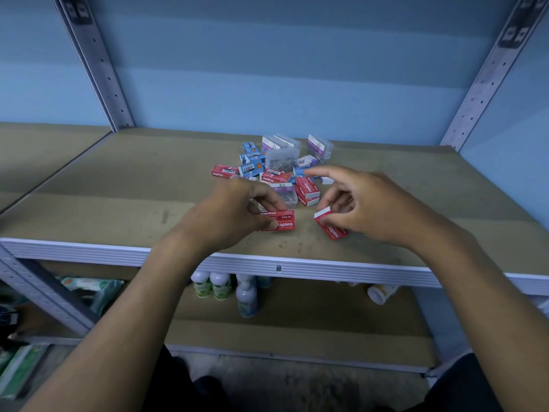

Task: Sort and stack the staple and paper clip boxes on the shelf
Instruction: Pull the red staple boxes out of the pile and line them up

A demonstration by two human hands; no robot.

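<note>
A loose heap of small boxes lies mid-shelf: red staple boxes (pixel 307 188), blue boxes (pixel 251 168) and clear plastic paper clip boxes (pixel 281 160). My left hand (pixel 234 212) grips a short stack of red staple boxes (pixel 282 222) near the shelf's front, thumb on the front face and fingers over the back. My right hand (pixel 368 203) pinches a single red staple box (pixel 331 226), tilted, a little to the right of that stack; its index finger points out over the heap.
The brown shelf board (pixel 118 203) has a white metal front rail (pixel 326 270). Perforated uprights (pixel 98 63) stand at both back corners. On the lower shelf stand bottles (pixel 221 285), with green packets (pixel 98 288) at the left.
</note>
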